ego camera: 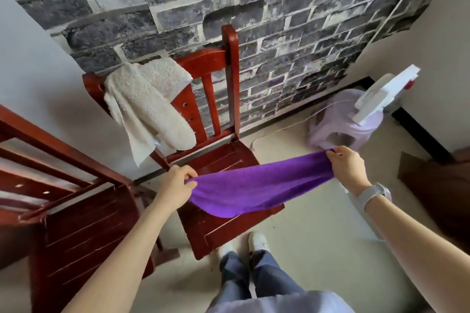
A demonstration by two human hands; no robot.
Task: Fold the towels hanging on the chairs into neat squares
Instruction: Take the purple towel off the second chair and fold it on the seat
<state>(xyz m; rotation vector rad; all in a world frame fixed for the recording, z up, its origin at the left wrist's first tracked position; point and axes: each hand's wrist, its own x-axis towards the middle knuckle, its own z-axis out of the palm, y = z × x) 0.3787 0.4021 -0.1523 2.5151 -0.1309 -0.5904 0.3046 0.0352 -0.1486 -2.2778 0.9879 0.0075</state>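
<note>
Both bare forearms reach forward and slightly inward from the bottom corners of the view. The left hand (178, 185) is held palm down, knuckles up, its fingers curled and thumb tucked under, pinching one end of the towel (254, 188). The right hand (349, 165) sits higher and farther out, back of the hand up, fingers bent and pinching the other end. A pale watch (373, 194) wraps the right wrist. The hands are well apart.

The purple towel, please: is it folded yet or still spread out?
Spread out. The purple towel hangs stretched between the left hand and right hand, sagging above the chair seat.
</note>
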